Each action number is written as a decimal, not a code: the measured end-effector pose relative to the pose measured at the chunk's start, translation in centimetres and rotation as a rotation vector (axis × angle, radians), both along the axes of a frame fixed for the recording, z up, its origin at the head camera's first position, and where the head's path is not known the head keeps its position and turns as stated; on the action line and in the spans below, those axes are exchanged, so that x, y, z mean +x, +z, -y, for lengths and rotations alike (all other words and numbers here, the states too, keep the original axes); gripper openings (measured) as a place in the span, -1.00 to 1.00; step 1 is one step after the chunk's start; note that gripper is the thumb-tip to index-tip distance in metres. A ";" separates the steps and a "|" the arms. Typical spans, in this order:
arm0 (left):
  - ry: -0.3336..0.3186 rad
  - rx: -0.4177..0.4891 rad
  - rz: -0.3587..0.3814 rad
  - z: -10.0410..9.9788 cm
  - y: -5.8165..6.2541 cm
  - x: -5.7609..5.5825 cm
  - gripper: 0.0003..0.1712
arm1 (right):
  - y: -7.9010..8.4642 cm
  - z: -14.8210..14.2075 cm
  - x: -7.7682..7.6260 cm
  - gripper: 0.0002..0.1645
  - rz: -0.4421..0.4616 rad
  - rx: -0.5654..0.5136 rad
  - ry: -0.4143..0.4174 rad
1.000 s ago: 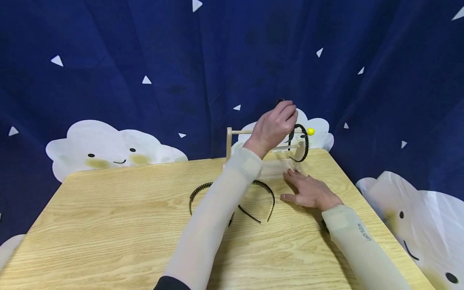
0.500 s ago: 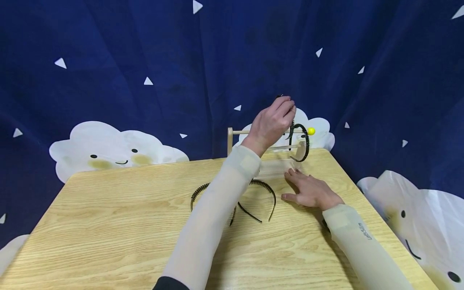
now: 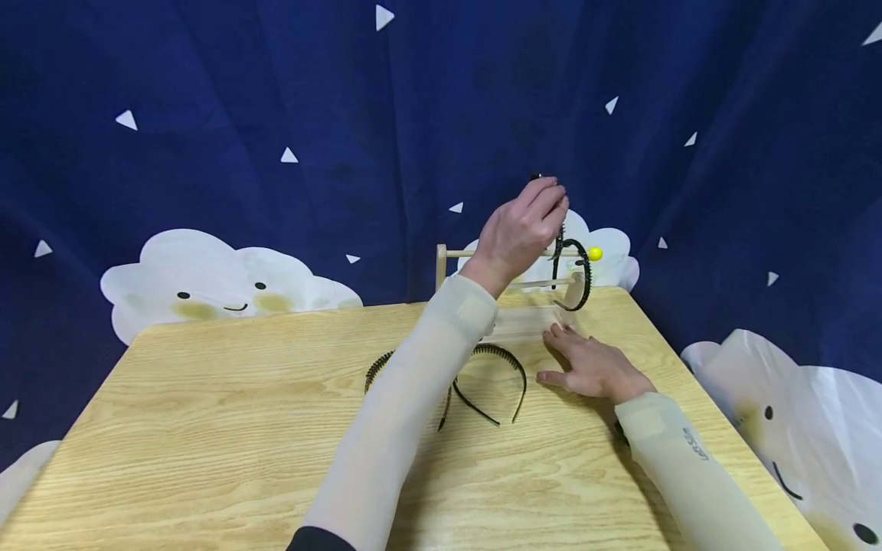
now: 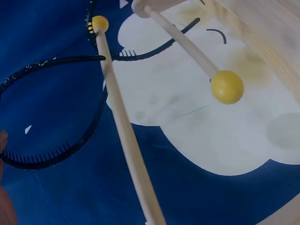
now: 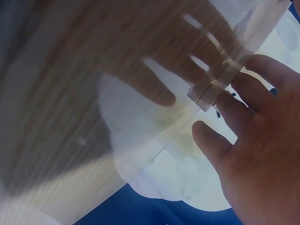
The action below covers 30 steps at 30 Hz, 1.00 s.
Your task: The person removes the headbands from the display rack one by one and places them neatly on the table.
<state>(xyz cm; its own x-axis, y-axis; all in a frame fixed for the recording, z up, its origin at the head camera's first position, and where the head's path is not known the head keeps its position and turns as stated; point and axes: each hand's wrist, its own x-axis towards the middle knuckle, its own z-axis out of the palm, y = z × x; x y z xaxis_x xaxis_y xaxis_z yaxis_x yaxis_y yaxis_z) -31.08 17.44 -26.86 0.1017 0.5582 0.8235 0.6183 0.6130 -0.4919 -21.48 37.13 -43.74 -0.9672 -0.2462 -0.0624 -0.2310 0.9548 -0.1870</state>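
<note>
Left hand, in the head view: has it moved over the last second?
Yes, slightly upward: the left hand now sits higher against the yellow ball than before, with little sideways change.

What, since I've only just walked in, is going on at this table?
A person's left hand holds a black headband at a wooden rack; in the left wrist view, it overlaps the upper bar. Another headband hangs on that bar near its yellow ball. The right hand is at the rack's base, fingers extended. On the table lie a third headband and, partly hidden by the left sleeve, a fourth.
</note>
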 end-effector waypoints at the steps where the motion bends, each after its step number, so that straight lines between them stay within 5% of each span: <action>1: -0.001 0.004 -0.005 0.0 0.1 0.0 -0.55 | 0.0 0.0 0.0 0.12 -0.001 -0.001 -0.002; 14: -0.048 0.077 -0.049 0.9 1.2 0.7 -0.56 | 0.2 0.1 0.1 0.12 0.009 0.000 -0.015; 30: -0.058 0.072 -0.034 2.1 0.9 1.1 -0.63 | -0.2 0.2 -0.5 0.14 0.010 0.008 0.003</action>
